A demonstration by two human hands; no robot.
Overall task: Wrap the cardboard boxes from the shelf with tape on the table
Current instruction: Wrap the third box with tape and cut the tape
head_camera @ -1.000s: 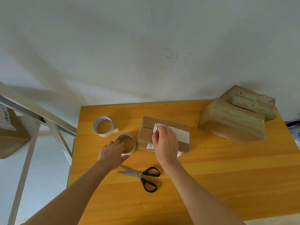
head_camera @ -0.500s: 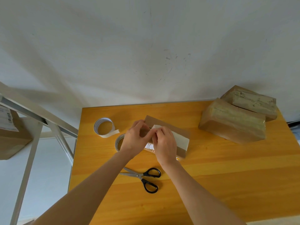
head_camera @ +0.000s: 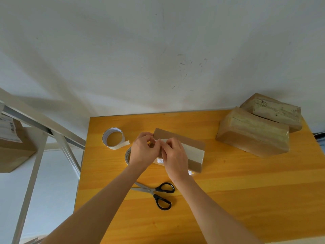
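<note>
Waiting at nine o'clock, a spare box (head_camera: 12, 152) sits shelved. Dead centre, left hand (head_camera: 143, 150) and right hand (head_camera: 174, 154) both pinch a tape strip (head_camera: 193, 152) on the middle box (head_camera: 182, 138), barely begun, I'd say; two wrapped boxes (head_camera: 253, 136) rest at two o'clock.

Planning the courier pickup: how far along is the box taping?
Done: the large taped box and the taped box behind it look fully wrapped. In hand: left hand and right hand pinch the tape strip at its end on the middle box. Left: more strips there, plus the shelf box.
</note>
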